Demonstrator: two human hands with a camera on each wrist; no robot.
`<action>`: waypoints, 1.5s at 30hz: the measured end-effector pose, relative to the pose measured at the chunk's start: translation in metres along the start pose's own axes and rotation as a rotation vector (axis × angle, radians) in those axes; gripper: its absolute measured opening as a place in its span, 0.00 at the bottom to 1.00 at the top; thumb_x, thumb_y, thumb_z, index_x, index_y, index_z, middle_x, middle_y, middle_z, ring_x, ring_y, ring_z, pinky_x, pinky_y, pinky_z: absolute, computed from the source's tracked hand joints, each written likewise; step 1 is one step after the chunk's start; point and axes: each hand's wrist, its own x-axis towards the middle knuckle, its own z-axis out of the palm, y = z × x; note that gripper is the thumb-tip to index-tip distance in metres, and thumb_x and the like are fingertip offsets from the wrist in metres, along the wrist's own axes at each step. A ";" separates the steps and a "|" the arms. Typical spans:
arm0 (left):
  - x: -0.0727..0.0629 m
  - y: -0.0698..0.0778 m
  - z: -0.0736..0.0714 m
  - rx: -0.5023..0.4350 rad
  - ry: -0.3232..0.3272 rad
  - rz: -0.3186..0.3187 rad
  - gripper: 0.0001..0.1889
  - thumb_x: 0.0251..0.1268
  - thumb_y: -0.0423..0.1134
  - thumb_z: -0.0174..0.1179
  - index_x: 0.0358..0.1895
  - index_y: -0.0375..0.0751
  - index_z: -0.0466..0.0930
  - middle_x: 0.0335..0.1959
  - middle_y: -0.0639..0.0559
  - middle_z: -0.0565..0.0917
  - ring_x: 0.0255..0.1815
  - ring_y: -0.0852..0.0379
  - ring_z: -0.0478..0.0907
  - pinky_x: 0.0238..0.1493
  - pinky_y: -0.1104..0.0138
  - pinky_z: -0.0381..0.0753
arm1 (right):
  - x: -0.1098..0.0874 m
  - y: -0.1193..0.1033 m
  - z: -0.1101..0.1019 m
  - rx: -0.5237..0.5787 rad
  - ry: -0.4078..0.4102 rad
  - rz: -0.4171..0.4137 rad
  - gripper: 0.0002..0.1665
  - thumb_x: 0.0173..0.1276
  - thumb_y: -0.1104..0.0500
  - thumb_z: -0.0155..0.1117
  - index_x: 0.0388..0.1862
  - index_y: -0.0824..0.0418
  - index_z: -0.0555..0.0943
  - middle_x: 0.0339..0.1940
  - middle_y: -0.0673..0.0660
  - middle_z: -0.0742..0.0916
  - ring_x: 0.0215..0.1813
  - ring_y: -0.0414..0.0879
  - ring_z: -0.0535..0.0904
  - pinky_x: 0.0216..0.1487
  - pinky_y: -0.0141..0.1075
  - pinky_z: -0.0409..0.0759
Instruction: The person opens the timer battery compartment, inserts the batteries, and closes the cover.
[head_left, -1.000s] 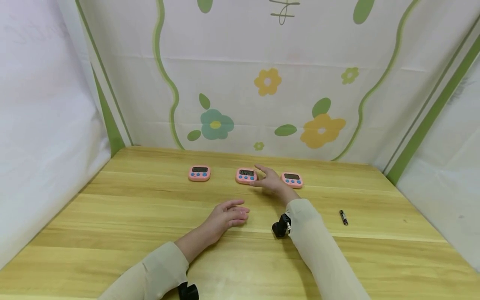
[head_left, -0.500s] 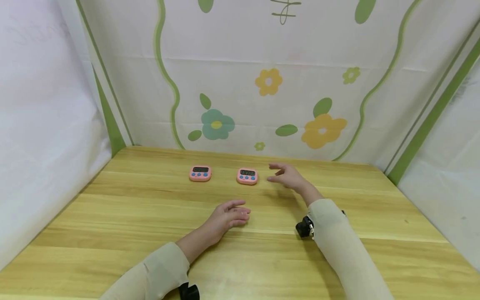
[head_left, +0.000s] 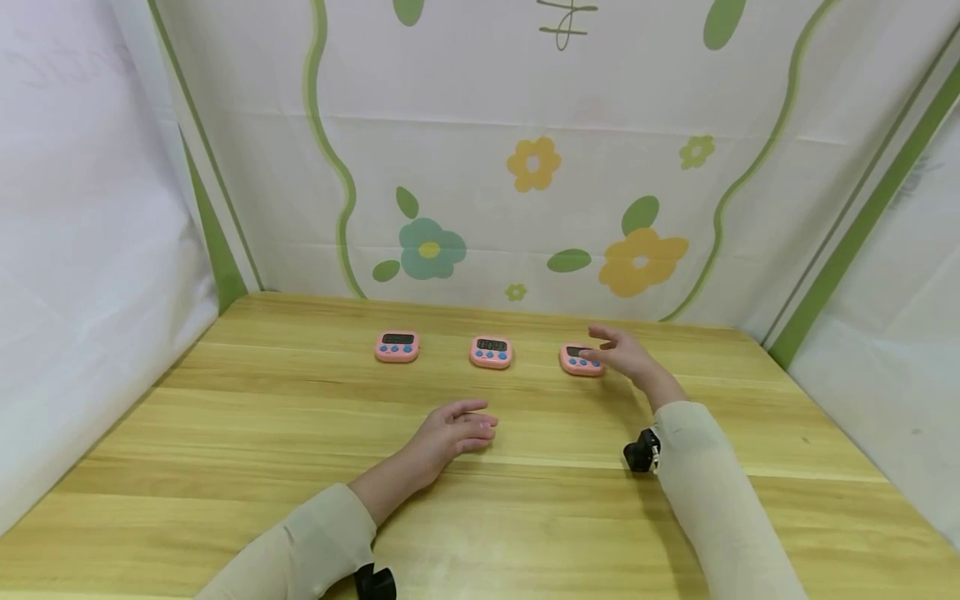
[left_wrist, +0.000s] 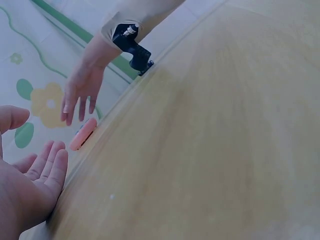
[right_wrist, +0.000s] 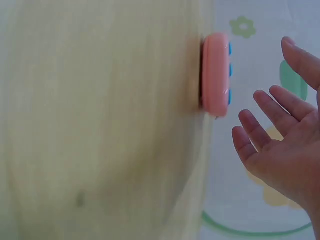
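Observation:
Three pink digital kitchen timers with blue buttons lie in a row on the wooden table: a left one (head_left: 397,347), a middle one (head_left: 491,352) and a right one (head_left: 573,363). Digits show on the middle screen. My right hand (head_left: 624,357) hovers at the right timer, its thumb overlapping that screen in the head view. From the right wrist view, the spread fingers stand apart from this timer (right_wrist: 216,75) and hold nothing. My left hand (head_left: 453,432) rests on the table in front of the middle timer, relaxed, palm turned inward, holding nothing.
The wooden table (head_left: 247,433) runs back to a white cloth wall (head_left: 465,183) printed with flowers, and cloth also closes both sides. Black cameras sit at both wrists, the right one (head_left: 642,451) over the table.
My right hand has moved rightward from beside the middle timer to the right timer. The small dark stick-like object at the right is now hidden behind the right arm. My left hand has stayed put.

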 end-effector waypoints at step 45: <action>0.000 0.000 0.000 0.050 -0.012 0.003 0.26 0.56 0.30 0.54 0.57 0.23 0.57 0.40 0.39 0.75 0.40 0.50 0.75 0.46 0.63 0.73 | 0.011 0.041 0.012 0.092 -0.009 0.141 0.46 0.52 0.61 0.65 0.65 0.69 0.51 0.55 0.69 0.66 0.50 0.56 0.62 0.51 0.44 0.62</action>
